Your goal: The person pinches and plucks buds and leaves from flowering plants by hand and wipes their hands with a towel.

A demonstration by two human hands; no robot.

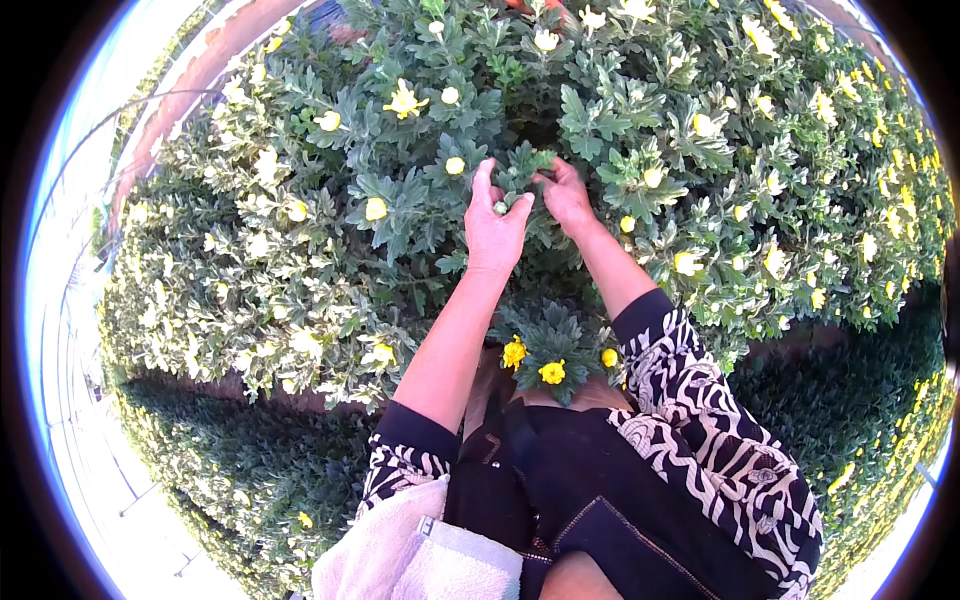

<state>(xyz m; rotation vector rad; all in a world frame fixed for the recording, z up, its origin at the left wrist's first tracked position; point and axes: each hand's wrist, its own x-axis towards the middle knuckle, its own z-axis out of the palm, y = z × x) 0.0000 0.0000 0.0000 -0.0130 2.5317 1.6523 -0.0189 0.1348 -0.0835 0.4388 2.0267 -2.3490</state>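
My left hand (pixel 493 228) reaches into the middle of the chrysanthemum plants, its thumb and fingers curled around a leafy chrysanthemum stem. A small green-white bud (pixel 500 208) shows between thumb and fingers. Close by on the right, my right hand (pixel 568 198) is closed at the fingertips on a green chrysanthemum shoot (pixel 542 160), slightly blurred. Leaves partly hide the fingertips of both hands. Just left of them stands a yellow bud (pixel 455 165), with another pale yellow bud (pixel 376 208) lower down.
Dense chrysanthemum foliage (pixel 320 250) with yellow blooms spreads on both sides. Opened yellow flowers (pixel 551 372) stand against my legs. A pinkish-white towel (pixel 440 560) hangs at my waist. Dark shaded gaps (pixel 800 345) run between rows, and thin curved hoops (pixel 130 105) rise at far left.
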